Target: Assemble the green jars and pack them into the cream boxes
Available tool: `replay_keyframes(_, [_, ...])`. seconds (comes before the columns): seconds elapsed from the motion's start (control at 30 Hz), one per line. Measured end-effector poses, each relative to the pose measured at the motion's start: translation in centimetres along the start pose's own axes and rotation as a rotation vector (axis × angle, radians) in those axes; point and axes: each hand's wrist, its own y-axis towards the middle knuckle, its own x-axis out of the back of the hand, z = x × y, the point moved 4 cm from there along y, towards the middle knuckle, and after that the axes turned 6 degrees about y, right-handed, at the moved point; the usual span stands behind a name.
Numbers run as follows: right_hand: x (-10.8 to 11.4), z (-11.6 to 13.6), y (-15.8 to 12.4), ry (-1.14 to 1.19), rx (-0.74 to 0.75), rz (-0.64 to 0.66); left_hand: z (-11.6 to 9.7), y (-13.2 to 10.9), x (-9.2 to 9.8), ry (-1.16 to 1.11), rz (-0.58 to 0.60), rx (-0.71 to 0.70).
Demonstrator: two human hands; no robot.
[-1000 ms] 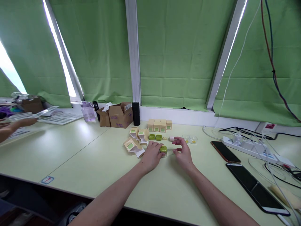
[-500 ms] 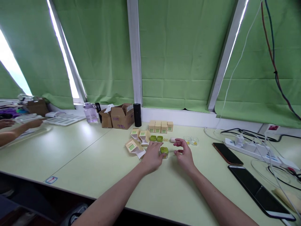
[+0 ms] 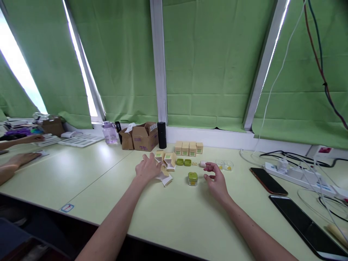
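Note:
My left hand (image 3: 147, 168) lies over the front opened small cardboard box (image 3: 165, 179), its fingers apart and the thumb at the box's edge. It covers most of that box; white-lined flaps stick out to the right. To the right, a small clear case with a green lid (image 3: 193, 178) stands by itself on the table. My right hand (image 3: 216, 179) hovers right of this case, fingers loosely curled and apart, holding nothing. Behind stand two more opened boxes (image 3: 170, 159), two green lids (image 3: 183, 162), tiny yellowish pieces (image 3: 194, 163), a pale cylinder (image 3: 202, 164) and clear cases (image 3: 227, 166).
Several closed small boxes (image 3: 185, 149) stand near the wall. Left of them are a black cylinder (image 3: 161, 135), a cardboard carton (image 3: 145, 137) and a purple bottle (image 3: 109, 133). Phones (image 3: 268, 181) and a power strip (image 3: 301, 174) lie right. Another person's hands (image 3: 25, 158) are far left.
My left hand has left the green-lidded case and moved left onto the front opened box. My right hand stays beside the case. The view has shifted slightly.

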Motion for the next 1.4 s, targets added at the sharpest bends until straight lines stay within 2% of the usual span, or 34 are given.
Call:
replay_keyframes(0.13, [0.1,-0.1,0.0,-0.016,0.013,-0.001,0.4,0.2,-1.2,-0.052,0.122,0.014])
replay_keyframes(0.33, [0.0,0.1,-0.1,-0.016,0.022,-0.002,-0.4,0.0,-1.7,-0.109,0.157,-0.006])
replay_keyframes(0.43, [-0.1,0.4,-0.1,-0.017,0.028,-0.002,-0.8,-0.6,-1.0,-0.094,0.141,-0.046])
replay_keyframes(0.57, [-0.1,0.8,-0.2,-0.032,0.051,0.006,-1.5,-1.9,0.9,-0.054,0.042,-0.097])
replay_keyframes(0.7, [-0.2,1.1,-0.4,-0.059,0.068,0.02,-1.6,-2.6,1.5,0.0,0.074,-0.09])
replay_keyframes(0.9, [-0.4,1.2,-0.6,-0.082,0.084,0.033,-1.6,-2.6,0.2,-0.017,0.111,-0.116])
replay_keyframes(1.13, [-0.4,1.5,-0.7,-0.11,0.105,0.036,-2.8,-3.0,-1.1,0.044,0.149,-0.154])
replay_keyframes(1.3, [-0.4,1.7,-0.7,-0.121,0.138,0.037,-3.4,-5.2,0.9,0.023,0.113,-0.202])
replay_keyframes(1.4, [-0.5,2.0,-0.8,-0.138,0.162,0.039,-4.1,-6.5,2.7,-0.027,0.027,-0.241])
